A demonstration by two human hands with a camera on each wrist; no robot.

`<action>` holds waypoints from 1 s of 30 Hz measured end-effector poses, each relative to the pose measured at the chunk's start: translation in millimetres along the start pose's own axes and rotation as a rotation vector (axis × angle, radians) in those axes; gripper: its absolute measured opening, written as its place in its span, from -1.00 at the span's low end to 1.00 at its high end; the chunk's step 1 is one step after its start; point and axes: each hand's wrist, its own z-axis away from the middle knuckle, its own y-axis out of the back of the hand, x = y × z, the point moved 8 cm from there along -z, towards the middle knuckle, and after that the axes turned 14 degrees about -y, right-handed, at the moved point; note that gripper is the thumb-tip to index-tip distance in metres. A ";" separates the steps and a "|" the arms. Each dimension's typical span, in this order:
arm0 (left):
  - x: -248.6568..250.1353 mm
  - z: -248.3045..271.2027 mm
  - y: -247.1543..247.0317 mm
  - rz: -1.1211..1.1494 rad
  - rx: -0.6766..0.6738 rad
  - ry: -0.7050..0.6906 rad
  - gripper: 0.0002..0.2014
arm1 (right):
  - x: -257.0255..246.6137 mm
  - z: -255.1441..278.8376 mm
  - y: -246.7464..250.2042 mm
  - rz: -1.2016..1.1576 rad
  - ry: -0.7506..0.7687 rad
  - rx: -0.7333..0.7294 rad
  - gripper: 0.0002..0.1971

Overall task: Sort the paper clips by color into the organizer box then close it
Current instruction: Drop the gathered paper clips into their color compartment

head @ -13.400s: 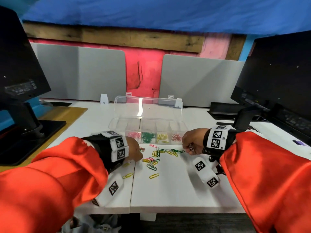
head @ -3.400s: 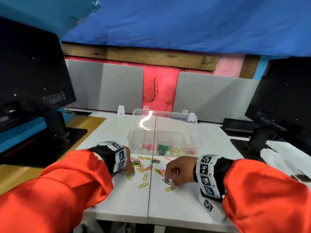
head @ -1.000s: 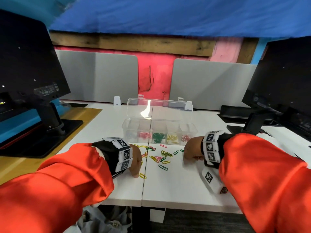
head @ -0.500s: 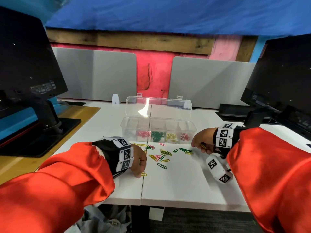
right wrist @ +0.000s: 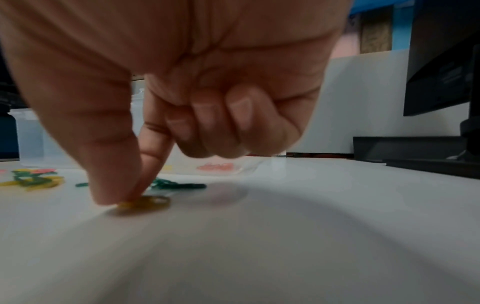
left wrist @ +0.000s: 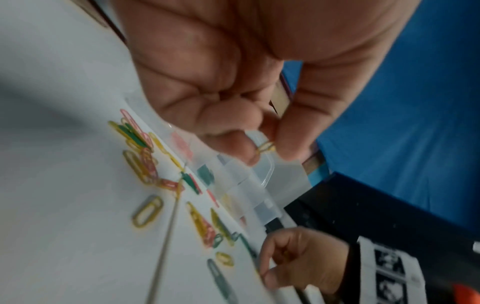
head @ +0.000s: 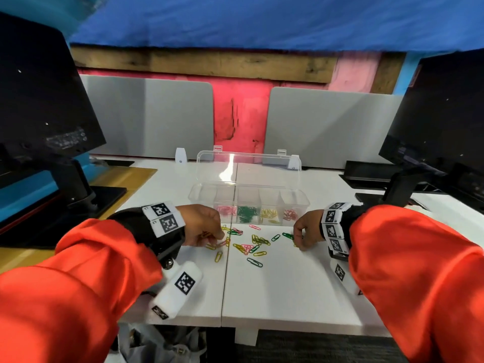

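Fingertips of the left hand (left wrist: 233, 107) pinch a yellow clip (left wrist: 265, 147); right hand (right wrist: 182, 98) pinches another yellow clip (right wrist: 145, 203) against the table (right wrist: 285, 236).

From my head view the left hand (head: 203, 225) covers the clips under its fingers, so I cannot count them. My left wrist picture is smeared; the yellow clip (left wrist: 265, 147) pinched there is half buried between fingertips. In the right wrist view the right hand (right wrist: 182, 98) hides one end of another yellow clip (right wrist: 145, 203), and the organizer box (right wrist: 31, 139) blurs behind it.
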 end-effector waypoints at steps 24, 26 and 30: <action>8.6 -7.7 6.5 -0.675 -0.049 0.078 -0.82 | -17.0 1.0 -8.6 -0.671 -0.075 -0.301 -0.76; 9.8 -9.3 -2.2 -0.977 -0.137 0.049 -0.78 | -21.7 1.2 -9.5 -0.718 -0.073 -0.328 -0.69; 1.0 -17.0 -12.8 -1.114 -0.204 0.076 -0.53 | -35.1 5.3 -7.8 -0.731 -0.080 -0.325 -0.63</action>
